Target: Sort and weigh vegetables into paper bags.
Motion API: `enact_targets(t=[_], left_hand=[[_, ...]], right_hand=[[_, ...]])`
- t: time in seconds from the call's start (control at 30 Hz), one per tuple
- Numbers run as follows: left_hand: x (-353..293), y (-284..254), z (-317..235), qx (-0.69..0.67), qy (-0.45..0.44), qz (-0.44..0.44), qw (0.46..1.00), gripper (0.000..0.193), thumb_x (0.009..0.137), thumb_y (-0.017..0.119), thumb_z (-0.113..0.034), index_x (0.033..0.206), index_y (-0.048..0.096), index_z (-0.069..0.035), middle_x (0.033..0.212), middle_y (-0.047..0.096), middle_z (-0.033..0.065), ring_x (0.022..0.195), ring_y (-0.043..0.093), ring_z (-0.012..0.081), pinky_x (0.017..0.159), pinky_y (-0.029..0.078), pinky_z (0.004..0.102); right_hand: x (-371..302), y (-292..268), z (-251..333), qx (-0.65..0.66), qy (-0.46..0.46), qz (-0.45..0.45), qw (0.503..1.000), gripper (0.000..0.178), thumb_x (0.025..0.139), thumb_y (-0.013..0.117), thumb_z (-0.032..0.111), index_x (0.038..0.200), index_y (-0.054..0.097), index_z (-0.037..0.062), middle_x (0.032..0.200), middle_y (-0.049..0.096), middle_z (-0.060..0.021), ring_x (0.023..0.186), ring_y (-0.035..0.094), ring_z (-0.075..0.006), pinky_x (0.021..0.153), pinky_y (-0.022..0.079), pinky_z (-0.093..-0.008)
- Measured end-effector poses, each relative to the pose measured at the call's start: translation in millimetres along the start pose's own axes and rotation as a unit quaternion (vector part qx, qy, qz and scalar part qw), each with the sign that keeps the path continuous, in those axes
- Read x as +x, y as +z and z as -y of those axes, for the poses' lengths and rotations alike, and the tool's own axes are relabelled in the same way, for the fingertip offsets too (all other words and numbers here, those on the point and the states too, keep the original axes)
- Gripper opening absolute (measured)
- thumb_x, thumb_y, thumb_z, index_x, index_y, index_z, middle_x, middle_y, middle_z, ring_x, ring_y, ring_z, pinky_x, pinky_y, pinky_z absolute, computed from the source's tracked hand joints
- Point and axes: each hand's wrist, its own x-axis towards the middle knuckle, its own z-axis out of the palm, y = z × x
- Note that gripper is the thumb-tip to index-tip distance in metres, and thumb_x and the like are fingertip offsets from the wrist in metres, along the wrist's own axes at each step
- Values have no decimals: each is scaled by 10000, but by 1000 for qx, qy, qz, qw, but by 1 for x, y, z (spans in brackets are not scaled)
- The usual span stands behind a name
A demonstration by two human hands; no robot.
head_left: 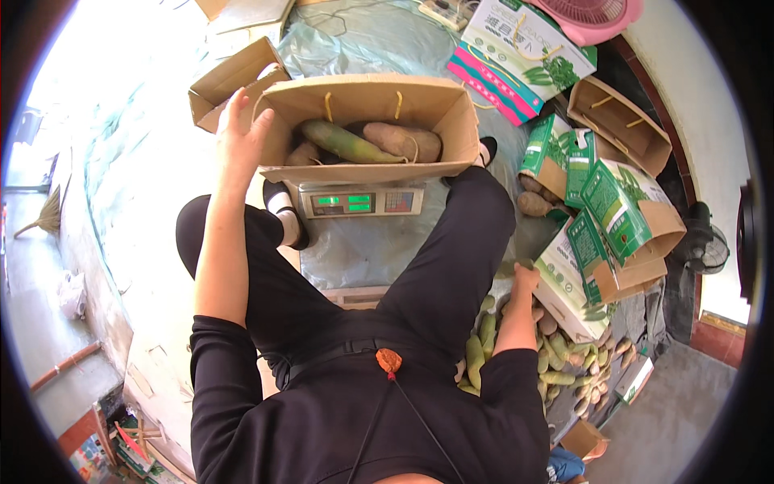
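Left hand (239,135) spread by a box (363,105) of vegetables (343,141), upper centre.
A nudge could tip it off the scale (383,202); right hand (526,279), centre right, grip unclear.

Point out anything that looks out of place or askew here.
Yes: the green-and-white cartons on the right lean over one another at odd angles, some with open ends facing sideways. Nearer the person, root vegetables lie loose in an untidy spread outside any box. That may just be working stock; no clear damage shows.
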Motion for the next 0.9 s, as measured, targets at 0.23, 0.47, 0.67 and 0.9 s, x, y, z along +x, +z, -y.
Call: enact_targets(t=[0.23, 0.47, 0.67, 0.9], left_hand=[[5, -31, 2, -159, -178, 90, 967, 779, 830, 703, -334, 1434, 310, -39, 1410, 411, 180, 1301, 391, 297, 1068, 323, 408], [45, -40, -14, 37, -100, 146, 984, 751, 819, 703, -388, 1391, 388, -17, 1226, 569, 191, 1086, 583, 260, 886, 475, 362], [48, -31, 38, 254, -138, 388, 875, 587, 813, 588, -544, 732, 699, 27, 722, 688, 153, 680, 678, 243, 675, 547, 352], [42, -8, 30, 294, -171, 322, 884, 385, 856, 569, -368, 974, 706, -27, 980, 697, 138, 909, 685, 255, 813, 536, 380]], right_hand=[[-46, -100, 213, 273, -106, 164, 942, 332, 838, 658, 380, 1033, 651, 111, 824, 629, 20, 721, 596, -107, 558, 418, -263], [-102, -193, 392, 89, -358, 286, 884, 456, 812, 650, 506, 898, 651, 58, 774, 639, -19, 639, 588, -117, 492, 427, -273], [-120, -164, 447, -107, -407, 218, 880, 478, 783, 660, 447, 724, 656, -27, 601, 635, -120, 502, 626, -197, 454, 484, -321], [-89, -136, 437, -139, -452, 89, 877, 438, 745, 624, 392, 773, 678, -42, 711, 651, -239, 687, 668, -350, 668, 522, -412]])
